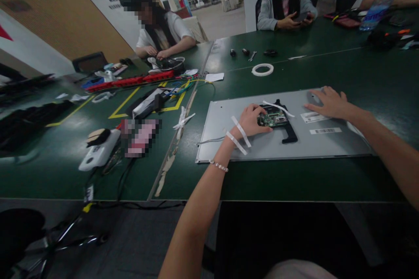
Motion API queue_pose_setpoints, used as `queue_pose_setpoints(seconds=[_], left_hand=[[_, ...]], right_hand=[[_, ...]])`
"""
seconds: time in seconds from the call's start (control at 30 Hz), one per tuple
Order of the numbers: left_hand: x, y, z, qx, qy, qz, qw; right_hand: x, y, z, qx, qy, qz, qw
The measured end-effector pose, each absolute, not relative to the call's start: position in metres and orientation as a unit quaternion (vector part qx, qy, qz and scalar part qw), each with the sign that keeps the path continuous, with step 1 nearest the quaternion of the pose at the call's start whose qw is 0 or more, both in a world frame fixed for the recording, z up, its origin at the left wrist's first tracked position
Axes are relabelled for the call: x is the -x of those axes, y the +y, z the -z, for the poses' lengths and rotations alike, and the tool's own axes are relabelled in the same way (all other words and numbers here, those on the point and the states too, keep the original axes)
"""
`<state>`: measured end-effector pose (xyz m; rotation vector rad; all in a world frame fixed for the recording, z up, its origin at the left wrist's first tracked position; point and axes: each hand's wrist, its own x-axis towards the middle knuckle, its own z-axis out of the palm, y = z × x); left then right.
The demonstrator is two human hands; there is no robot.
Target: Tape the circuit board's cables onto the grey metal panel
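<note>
A flat silver-grey panel [209, 139] lies on the green table. On its middle sits a green circuit board [275, 119], with a black bracket [290, 134] beside and under it. My left hand [251, 121] holds the board's left edge between thumb and fingers. White tape strips [241, 131] lie across my left wrist, and another strip [279, 107] rests over the bracket. My right hand [330, 103] is spread on the panel's right part, near two white labels [325, 130], holding nothing.
Behind the panel are a white tape roll [262, 69], a small wrench [252, 56] and small dark parts [245, 52]. Left lie a red power strip [131, 82], cables and a white device [100, 150]. Two people [163, 30] [285, 4] sit across the table [183, 183].
</note>
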<state>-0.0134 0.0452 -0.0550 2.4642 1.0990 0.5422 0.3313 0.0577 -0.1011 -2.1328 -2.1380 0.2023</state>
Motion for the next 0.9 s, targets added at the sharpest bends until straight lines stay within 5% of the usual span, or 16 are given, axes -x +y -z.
queue_pose_setpoints(seconds=[0.37, 0.63, 0.9], left_hand=[[0.007, 0.045, 0.061, -0.888, 0.358, -0.220, 0.188], [0.007, 0.045, 0.062, -0.888, 0.363, -0.210, 0.189], [0.006, 0.046, 0.065, -0.891, 0.359, -0.212, 0.178]], right_hand=[[-0.324, 0.055, 0.095, 0.706, -0.700, -0.079, 0.065], [-0.287, 0.038, 0.066, 0.645, -0.717, -0.101, 0.245], [-0.254, 0.025, 0.061, 0.617, -0.738, -0.178, 0.209]])
